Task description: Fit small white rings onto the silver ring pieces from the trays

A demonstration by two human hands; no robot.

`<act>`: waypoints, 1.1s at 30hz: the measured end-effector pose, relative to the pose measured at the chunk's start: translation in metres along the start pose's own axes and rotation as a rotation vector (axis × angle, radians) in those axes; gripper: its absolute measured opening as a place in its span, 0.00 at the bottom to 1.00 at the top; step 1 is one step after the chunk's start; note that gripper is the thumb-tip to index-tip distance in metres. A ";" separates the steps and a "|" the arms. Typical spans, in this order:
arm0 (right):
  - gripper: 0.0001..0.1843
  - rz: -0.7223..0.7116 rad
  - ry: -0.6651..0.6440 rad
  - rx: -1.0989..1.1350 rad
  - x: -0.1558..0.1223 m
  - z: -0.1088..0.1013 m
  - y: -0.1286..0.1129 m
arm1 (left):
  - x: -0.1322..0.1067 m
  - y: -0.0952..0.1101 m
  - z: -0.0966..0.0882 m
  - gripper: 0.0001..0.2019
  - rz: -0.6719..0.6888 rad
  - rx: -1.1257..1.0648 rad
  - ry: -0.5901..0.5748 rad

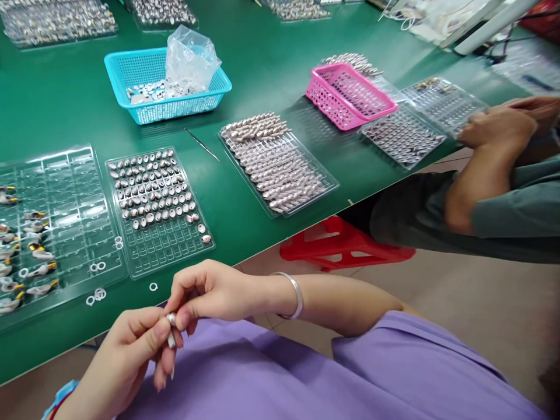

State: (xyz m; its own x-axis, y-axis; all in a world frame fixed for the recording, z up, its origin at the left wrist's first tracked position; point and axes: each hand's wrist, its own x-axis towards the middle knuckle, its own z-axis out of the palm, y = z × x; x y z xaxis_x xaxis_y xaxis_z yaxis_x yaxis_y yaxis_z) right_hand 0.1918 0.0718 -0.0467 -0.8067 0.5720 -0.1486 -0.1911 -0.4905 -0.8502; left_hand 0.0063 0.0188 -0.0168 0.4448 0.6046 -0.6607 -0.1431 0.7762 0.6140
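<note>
My left hand [126, 359] and my right hand [205, 291] meet just below the table's front edge, over my lap. Both pinch one small silvery metal part [171, 326] between fingertips. Directly ahead lies a clear tray [175, 251] holding several rows of small metal caps [151, 189]. Several tiny white rings [97, 293] lie loose on the green table [262, 64] near the edge.
A clear tray with yellow-tipped parts [65, 256] lies at left. A blue basket [175, 105] with a plastic bag, tweezers [201, 144], a tray of long metal pins [280, 169] and a pink basket [350, 96] sit farther back. Another person's hands [494, 125] work at right. A red stool [345, 242] stands below.
</note>
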 end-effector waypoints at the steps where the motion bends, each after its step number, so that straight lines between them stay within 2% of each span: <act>1: 0.03 -0.108 0.065 -0.108 -0.001 0.001 0.001 | 0.000 0.001 0.000 0.20 0.058 0.021 0.041; 5: 0.07 -0.512 0.279 -0.614 -0.007 0.006 0.005 | 0.000 -0.004 -0.005 0.20 0.221 0.159 0.119; 8: 0.10 -0.626 0.327 -0.750 -0.011 0.011 0.007 | -0.002 -0.009 -0.007 0.19 0.270 0.266 0.107; 14: 0.08 -0.614 0.357 -0.743 -0.013 0.014 0.014 | -0.003 -0.006 -0.003 0.22 0.302 0.395 0.115; 22: 0.07 -0.606 0.394 -0.539 -0.014 0.015 0.025 | -0.004 -0.001 0.004 0.22 0.337 0.523 0.137; 27: 0.08 -0.555 0.365 -0.541 -0.014 0.013 0.027 | -0.001 0.000 0.002 0.22 0.281 0.517 0.125; 30: 0.08 -0.568 0.354 -0.580 -0.014 0.011 0.027 | 0.000 0.000 0.001 0.22 0.212 0.450 0.077; 33: 0.08 -0.581 0.348 -0.626 -0.015 0.011 0.026 | 0.000 0.000 0.001 0.22 0.208 0.446 0.074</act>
State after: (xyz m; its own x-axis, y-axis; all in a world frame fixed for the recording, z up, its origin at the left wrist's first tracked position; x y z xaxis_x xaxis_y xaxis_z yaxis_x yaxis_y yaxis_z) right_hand 0.1930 0.0431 -0.0615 -0.4457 0.8321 0.3302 -0.0946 0.3230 -0.9417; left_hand 0.0070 0.0188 -0.0161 0.3810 0.7621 -0.5235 0.1775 0.4954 0.8503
